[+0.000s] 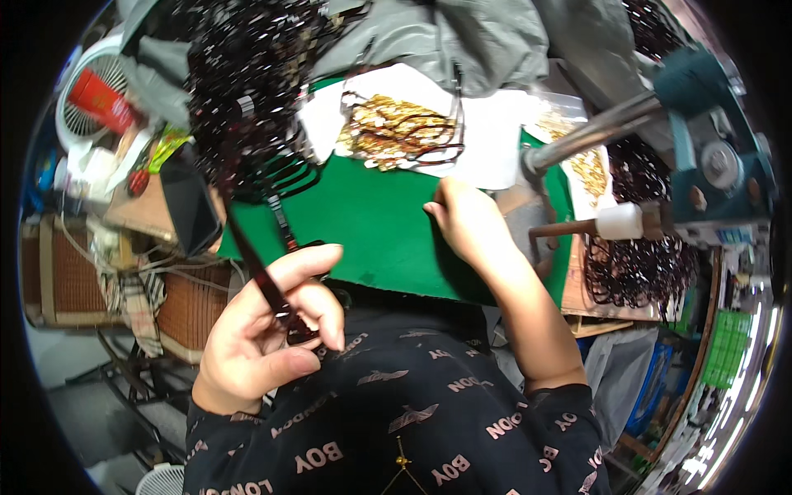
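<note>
My left hand is raised in front of my body, at the near left edge of the green mat. Its curled fingers grip a long, thin, dark reddish-brown strip that looks like an eyeglass temple. My right hand rests on the mat, fingers curled in, close to a white sheet. What its fingertips hold, if anything, is hidden. Small gold metal pieces are heaped on the white sheet, with a few dark looped frame parts lying over them.
A big pile of shiny dark frame parts stands at the back left. On the right, a teal machine reaches over the table with a metal shaft. Left are a black phone-like slab, a red cup and a white fan.
</note>
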### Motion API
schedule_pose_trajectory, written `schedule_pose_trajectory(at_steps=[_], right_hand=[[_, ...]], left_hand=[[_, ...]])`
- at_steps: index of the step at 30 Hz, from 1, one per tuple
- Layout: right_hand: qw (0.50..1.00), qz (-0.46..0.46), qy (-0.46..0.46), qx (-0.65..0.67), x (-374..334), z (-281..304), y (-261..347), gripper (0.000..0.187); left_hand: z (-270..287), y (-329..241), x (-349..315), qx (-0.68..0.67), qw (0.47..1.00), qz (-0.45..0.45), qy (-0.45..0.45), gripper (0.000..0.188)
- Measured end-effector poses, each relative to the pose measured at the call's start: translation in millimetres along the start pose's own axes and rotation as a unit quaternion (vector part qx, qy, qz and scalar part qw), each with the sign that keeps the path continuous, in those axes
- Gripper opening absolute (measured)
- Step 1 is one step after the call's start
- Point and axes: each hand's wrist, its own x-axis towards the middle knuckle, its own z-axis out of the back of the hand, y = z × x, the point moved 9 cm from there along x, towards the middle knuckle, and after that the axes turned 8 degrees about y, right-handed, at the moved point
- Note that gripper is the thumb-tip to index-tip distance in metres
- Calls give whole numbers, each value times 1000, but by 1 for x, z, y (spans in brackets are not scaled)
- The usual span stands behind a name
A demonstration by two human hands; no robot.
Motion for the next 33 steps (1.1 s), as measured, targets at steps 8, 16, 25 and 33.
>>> schedule_pose_trajectory(at_steps=[8, 16, 25, 33], right_hand=[[995, 48, -65, 51, -14, 25, 11, 10], [810, 213, -100, 537, -111, 87, 32, 7], [798, 181, -82, 569, -122, 86, 10, 12], [783, 147, -112, 594, -136, 82, -16, 37]], left_hand=[[-32, 16, 23, 142, 989, 25, 6, 70], [-100, 62, 69, -12, 973, 151, 172, 72], [-128, 70, 91, 6, 968, 137, 211, 65], [-135, 64, 102, -8, 981, 82, 174, 54]])
